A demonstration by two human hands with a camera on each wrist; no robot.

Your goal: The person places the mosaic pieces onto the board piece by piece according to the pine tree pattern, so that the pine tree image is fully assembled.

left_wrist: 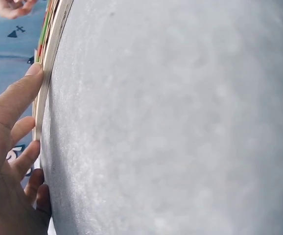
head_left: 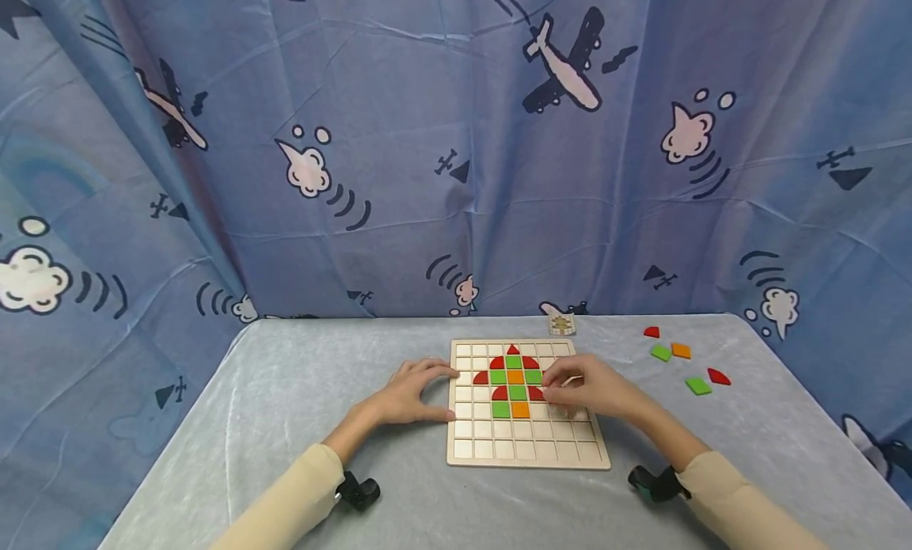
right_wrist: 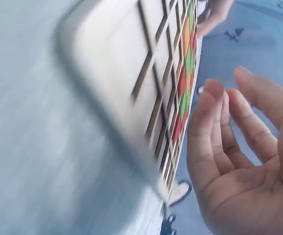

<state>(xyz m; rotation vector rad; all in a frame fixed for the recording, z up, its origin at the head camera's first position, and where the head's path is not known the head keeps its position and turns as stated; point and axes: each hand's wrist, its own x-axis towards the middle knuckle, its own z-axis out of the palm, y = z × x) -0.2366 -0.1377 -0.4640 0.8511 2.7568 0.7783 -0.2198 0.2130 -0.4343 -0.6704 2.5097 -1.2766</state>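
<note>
A square wooden grid board (head_left: 499,451) lies flat, with red, green and orange tiles set in its cells. Among them are an orange tile (head_left: 520,410), a green tile (head_left: 501,409) and a red triangle (head_left: 513,350) at the top. At the board's left edge, my left hand (head_left: 413,392) rests its thumb and spread fingertips. My right hand (head_left: 587,384) hovers over the right side of the pattern, its fingertips beside a red rounded tile (head_left: 536,393). In the right wrist view, that hand's thumb and fingers bend loosely, and no tile shows between them.
Loose tiles lie right of the board: a green one (head_left: 698,386), an orange one (head_left: 681,350), a red rounded one (head_left: 719,377) and others. A small patterned card (head_left: 562,324) sits behind the board. A blue printed curtain (head_left: 399,178) hangs beyond the grey-covered table (head_left: 306,376).
</note>
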